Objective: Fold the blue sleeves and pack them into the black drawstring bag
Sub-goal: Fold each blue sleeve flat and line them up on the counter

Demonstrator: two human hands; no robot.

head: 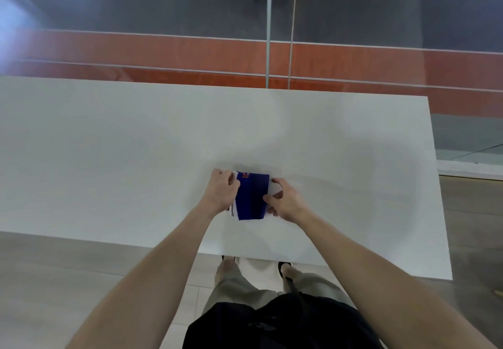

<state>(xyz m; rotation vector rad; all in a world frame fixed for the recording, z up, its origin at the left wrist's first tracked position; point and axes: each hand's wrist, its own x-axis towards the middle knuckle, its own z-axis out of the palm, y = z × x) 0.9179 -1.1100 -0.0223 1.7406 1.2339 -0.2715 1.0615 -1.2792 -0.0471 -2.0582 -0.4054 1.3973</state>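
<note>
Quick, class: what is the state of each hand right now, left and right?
Left hand: grips the left edge of the folded blue sleeves.
Right hand: pinches their right edge.

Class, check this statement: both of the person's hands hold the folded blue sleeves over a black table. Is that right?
No. The table is white, not black; the head view shows it. The rest stands: the left hand and the right hand both hold the folded blue sleeves over it.

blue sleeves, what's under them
The table lies under the sleeves. White layers peek out at their left and right edges. The left hand and right hand grip those edges, hiding anything else beneath.
</note>
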